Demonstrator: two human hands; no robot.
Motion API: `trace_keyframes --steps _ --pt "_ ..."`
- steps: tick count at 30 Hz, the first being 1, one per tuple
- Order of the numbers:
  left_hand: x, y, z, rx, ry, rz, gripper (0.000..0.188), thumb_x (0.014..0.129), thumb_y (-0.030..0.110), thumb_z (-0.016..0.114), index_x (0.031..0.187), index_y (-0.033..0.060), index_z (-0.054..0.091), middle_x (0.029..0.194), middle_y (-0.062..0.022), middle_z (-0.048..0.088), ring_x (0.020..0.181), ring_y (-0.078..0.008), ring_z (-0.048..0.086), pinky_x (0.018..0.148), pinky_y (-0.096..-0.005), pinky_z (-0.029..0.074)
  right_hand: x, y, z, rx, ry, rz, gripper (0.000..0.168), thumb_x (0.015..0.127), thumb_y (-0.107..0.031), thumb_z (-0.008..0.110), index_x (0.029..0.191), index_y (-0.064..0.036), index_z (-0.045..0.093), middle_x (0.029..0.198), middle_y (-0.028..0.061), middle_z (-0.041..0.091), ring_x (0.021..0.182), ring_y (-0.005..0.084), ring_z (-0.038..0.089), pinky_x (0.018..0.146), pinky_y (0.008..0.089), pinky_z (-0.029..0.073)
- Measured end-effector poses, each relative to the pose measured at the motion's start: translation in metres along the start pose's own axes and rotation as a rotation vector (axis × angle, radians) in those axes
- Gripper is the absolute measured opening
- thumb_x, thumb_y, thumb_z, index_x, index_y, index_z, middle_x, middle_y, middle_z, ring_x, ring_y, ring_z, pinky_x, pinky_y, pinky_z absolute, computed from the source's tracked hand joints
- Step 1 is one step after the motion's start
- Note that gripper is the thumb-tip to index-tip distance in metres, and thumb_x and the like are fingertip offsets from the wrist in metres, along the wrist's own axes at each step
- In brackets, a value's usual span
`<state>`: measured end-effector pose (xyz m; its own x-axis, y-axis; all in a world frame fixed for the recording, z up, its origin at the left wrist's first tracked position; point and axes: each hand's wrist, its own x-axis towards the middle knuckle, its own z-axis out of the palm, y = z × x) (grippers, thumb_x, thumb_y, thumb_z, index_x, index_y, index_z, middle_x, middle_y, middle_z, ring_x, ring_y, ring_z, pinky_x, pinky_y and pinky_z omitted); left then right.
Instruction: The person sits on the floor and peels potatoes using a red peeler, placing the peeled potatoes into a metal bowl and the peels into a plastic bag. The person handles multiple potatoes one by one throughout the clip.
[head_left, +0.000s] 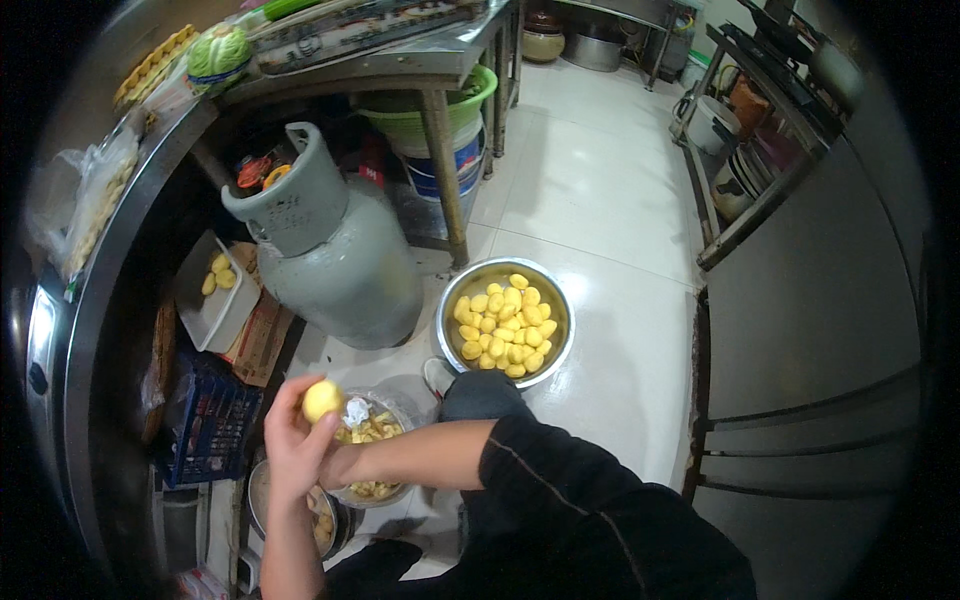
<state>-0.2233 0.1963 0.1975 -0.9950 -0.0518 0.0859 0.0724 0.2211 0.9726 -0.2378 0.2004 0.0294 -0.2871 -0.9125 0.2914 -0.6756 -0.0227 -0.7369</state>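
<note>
My left hand (294, 435) holds a peeled yellow potato (322, 400) between thumb and fingers, above a plastic-lined bin (411, 401). Potato peelings (375, 429) and a crumpled white tissue (357, 412) lie in that bin. My right forearm crosses over the bin from the right, and my right hand (335, 469) is mostly hidden behind the left wrist. What its fingers hold cannot be seen. Partly covered by my left arm, a metal bowl (259, 499) contains brownish potatoes (324, 523). Past my knee, a wide steel basin (564, 345) on the floor holds many peeled potatoes (510, 322).
A grey gas cylinder (345, 262) stands left of the basin. Beside it are a white plastic tub (236, 307) with a few potatoes and a blue crate (214, 420). A steel counter (360, 79) overhangs them. A metal rack (720, 244) and cabinet (810, 315) line the right.
</note>
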Motion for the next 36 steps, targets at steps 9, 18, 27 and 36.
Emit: trace_keyframes --steps 9,18,27,36 --pt "0.035 0.018 0.045 0.157 -0.032 0.032 0.066 0.079 -0.006 0.066 0.143 0.0005 0.05 0.141 -0.0136 0.055 0.12 -0.0228 0.059 0.103 -0.036 0.047 0.005 -0.013 -0.006 -0.209 -0.152 -0.095 0.035 0.072 -0.01 0.076 0.107 -0.011 0.074 0.112 0.0118 0.073 0.109 0.0312 0.068 0.089 0.0421 0.055" --pt "-0.052 -0.031 -0.111 0.198 0.519 -0.121 0.043 0.097 0.011 0.064 0.139 0.0031 0.054 0.13 -0.0105 0.061 0.113 -0.0176 0.061 0.098 -0.0311 0.049 0.008 -0.037 -0.033 -0.246 -0.279 0.088 0.014 0.072 -0.011 0.078 0.085 -0.007 0.077 0.091 0.0136 0.075 0.095 0.0323 0.073 0.08 0.0421 0.058" --pt "-0.213 -0.244 -0.264 0.148 1.13 -0.53 0.033 0.094 0.014 0.062 0.125 0.003 0.064 0.103 -0.0089 0.069 0.091 -0.0188 0.066 0.081 -0.0331 0.054 0.014 -0.05 -0.063 -0.295 -0.32 0.114 0.018 0.094 -0.017 0.061 0.09 -0.004 0.074 0.08 0.0164 0.07 0.077 0.0318 0.07 0.071 0.0466 0.056" --pt "-0.315 -0.376 -0.253 0.748 0.898 -0.965 0.052 0.081 0.022 0.074 0.127 -0.0005 0.061 0.111 -0.024 0.071 0.106 -0.0367 0.068 0.092 -0.0418 0.054 0.028 -0.062 -0.057 -0.298 -0.3 0.122 0.026 0.088 -0.025 0.069 0.084 0.0 0.07 0.088 0.023 0.068 0.086 0.0425 0.066 0.08 0.0502 0.053"
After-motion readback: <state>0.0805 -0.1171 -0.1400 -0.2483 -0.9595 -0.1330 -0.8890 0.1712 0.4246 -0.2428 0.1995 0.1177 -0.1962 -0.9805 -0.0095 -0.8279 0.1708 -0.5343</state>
